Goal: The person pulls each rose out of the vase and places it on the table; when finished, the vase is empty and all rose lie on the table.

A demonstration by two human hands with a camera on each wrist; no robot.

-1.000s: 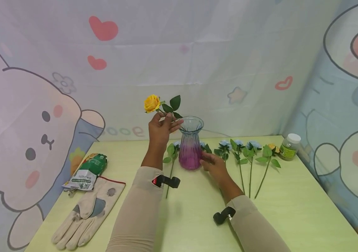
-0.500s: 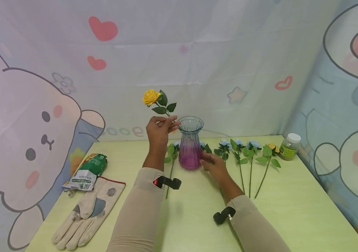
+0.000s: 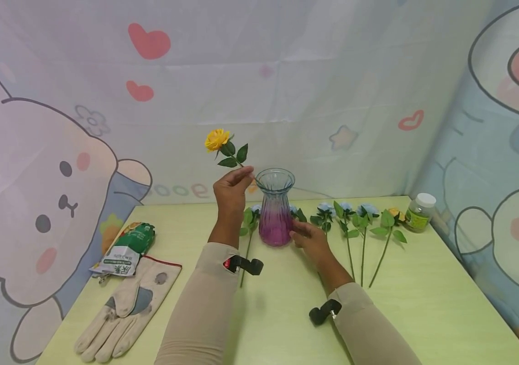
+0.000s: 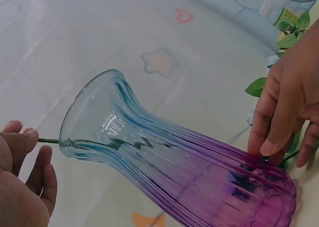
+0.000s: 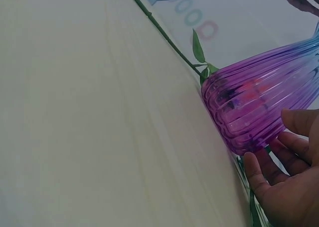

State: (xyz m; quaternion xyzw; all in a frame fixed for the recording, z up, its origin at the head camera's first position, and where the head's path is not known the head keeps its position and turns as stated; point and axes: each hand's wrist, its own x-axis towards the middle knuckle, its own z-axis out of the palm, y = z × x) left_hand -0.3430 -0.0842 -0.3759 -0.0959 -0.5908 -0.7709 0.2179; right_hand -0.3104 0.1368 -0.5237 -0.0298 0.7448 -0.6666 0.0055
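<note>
In the head view my left hand [image 3: 232,191] is raised at the left of the vase's mouth, pinching the stem of a yellow artificial rose [image 3: 217,140]. The bloom and dark green leaves lean up and to the left. The left wrist view shows the rose stem [image 4: 48,140] running from the fingertips over the rim into the glass vase [image 4: 189,157]. That vase, blue at the top and purple below, stands upright on the table. My right hand [image 3: 311,241] has its fingertips against the right side of the vase's base, fingers extended [image 5: 254,170].
Several blue artificial flowers [image 3: 368,209] and a yellow one [image 3: 396,214] lie at the table's back right; another stem lies left of the vase. A white-capped jar [image 3: 419,213] stands at the back right corner. Left are a green-white packet [image 3: 127,251] and a work glove [image 3: 127,314].
My left hand has shifted slightly left, its grip now lower on the stem. The rose has tilted more upright, its stem's lower end now in the vase's mouth. The right hand has stayed still.
</note>
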